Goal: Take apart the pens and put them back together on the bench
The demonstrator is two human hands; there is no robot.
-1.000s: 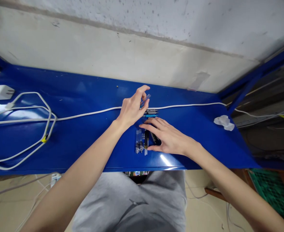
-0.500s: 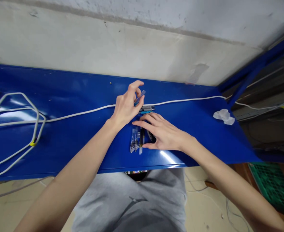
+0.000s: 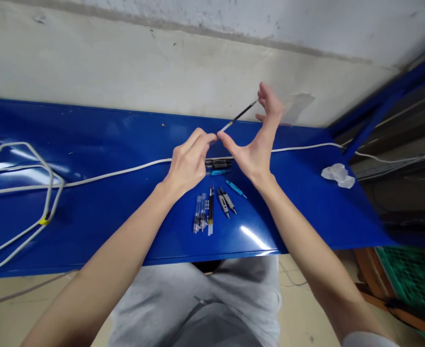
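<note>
My left hand [image 3: 189,161] is closed, fingertips pinched together; the clear pen barrel seen in it earlier is now hidden by the fingers. A pen refill [image 3: 242,113], dark with a clear end, slants up from those fingertips to my right hand [image 3: 261,140]. My right fingers hold its upper tip, while the right thumb reaches its lower end by the left fingertips. Below lie clear pen barrels [image 3: 199,212], dark refills [image 3: 211,207], two grey pen parts [image 3: 227,202] and a blue pen part [image 3: 236,188]. Behind my hands lie more grey and blue pen parts [image 3: 219,172].
A white cable [image 3: 126,169] runs along the blue shelf [image 3: 126,217], coiled at left with a yellow tie [image 3: 44,221]. Crumpled white paper [image 3: 338,175] lies at right. A wall [image 3: 126,62] rises behind, and a green crate [image 3: 411,274] stands at lower right.
My right hand has lifted from the pen parts near the front, up and away, with a refill now in its fingers. The grey and blue parts it covered show. My left hand has turned slightly.
</note>
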